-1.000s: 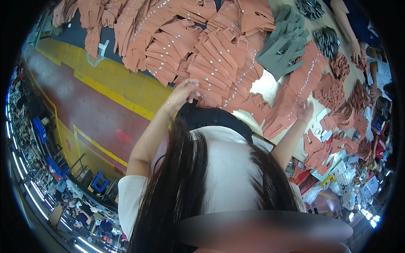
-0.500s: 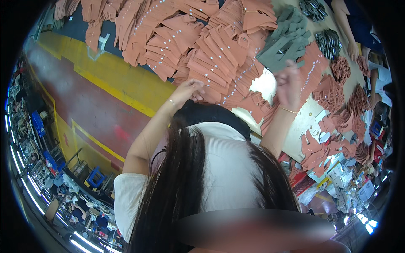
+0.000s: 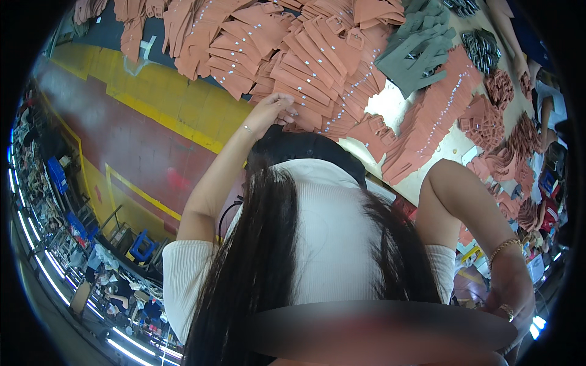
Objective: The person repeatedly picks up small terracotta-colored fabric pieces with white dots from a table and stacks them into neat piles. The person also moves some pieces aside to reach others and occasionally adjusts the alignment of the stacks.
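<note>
My left hand (image 3: 274, 114) hovers at the near edge of the table, its fingers loosely curled and apart, with nothing seen in it. Right beside it lie overlapping salmon-coloured flat cut pieces (image 3: 305, 76), with small white marks; some have a buckle-shaped end. My right hand (image 3: 511, 290), wearing a ring and a bracelet, is raised at the lower right with the elbow bent. The blurred patch and the picture's rim hide its fingers, and I cannot tell if it holds anything. A fanned row of salmon pieces (image 3: 436, 116) lies beyond my right elbow.
Dark green pieces (image 3: 415, 49) lie in a heap at the back right, near bundles of black pieces (image 3: 481, 50). Another person's arm (image 3: 516, 46) reaches in at the right. Left of the table runs a red and yellow floor (image 3: 122, 128); a blue stool (image 3: 143, 245) stands farther off.
My right hand has swung from above the salmon pieces back and up to the lower right. My left hand stays by the table edge; the whole view has shifted slightly.
</note>
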Demonstrator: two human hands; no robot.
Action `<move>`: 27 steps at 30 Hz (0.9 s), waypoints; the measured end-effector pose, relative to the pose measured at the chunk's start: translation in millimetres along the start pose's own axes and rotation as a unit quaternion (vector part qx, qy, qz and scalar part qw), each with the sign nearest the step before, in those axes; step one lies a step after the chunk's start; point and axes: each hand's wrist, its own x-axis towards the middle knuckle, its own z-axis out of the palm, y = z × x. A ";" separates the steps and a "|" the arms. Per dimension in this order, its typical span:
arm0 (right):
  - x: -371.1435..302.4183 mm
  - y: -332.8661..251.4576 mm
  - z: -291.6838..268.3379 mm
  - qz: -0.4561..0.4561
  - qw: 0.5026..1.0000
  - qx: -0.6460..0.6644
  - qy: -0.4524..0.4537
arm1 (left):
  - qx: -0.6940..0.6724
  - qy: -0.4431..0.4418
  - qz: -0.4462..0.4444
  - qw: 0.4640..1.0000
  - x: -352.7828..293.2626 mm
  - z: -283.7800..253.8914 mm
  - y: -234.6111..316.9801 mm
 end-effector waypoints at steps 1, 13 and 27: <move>-0.7 0.9 -1.7 0.008 0.999 0.032 -0.014 | 0.004 0.000 -0.001 1.000 0.6 -0.2 0.0; 1.6 5.9 1.9 0.055 0.968 0.224 -0.104 | -0.025 -0.005 -0.017 1.000 -2.2 -9.1 -9.0; 9.0 -4.6 16.5 -0.062 0.992 0.059 -0.094 | -0.051 -0.008 -0.019 0.998 -1.8 -15.5 -20.0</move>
